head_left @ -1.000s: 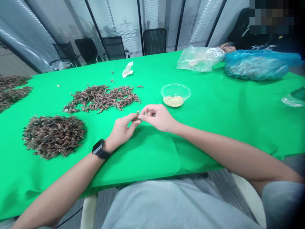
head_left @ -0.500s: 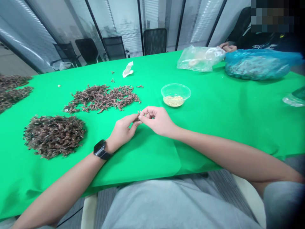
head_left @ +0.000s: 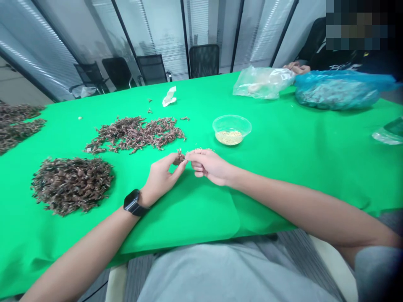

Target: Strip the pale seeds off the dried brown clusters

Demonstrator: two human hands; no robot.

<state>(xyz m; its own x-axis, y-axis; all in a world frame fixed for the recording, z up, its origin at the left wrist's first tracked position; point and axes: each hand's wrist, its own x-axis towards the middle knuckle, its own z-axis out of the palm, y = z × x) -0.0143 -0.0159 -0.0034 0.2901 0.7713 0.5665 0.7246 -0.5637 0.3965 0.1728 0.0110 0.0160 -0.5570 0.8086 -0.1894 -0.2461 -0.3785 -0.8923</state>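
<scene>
My left hand (head_left: 163,172), with a black watch (head_left: 135,202) on its wrist, pinches a small dried brown piece (head_left: 179,159) between thumb and fingers. Thin stalk-like bits stick up from that piece. My right hand (head_left: 209,165) meets it from the other side, thumb and forefinger pressed together at its edge; what they hold is too small to make out. Just behind the right hand, pale crumbs (head_left: 201,149) show on the cloth. A clear plastic bowl (head_left: 232,123) with pale yellowish bits in its bottom stands beyond my right hand.
A dense pile (head_left: 72,184) of similar brown pieces lies left, a looser spread (head_left: 138,132) beyond my hands, and more heaps (head_left: 20,126) far left. Crumpled white paper (head_left: 170,96), a clear bag (head_left: 262,82) and a full blue bag (head_left: 338,90) lie farther back, near another person's hands (head_left: 297,68).
My right hand's fingers have straightened and its forefinger now lies flatter beside the brown piece. My left hand stays in its pinch. The whole view has shifted slightly.
</scene>
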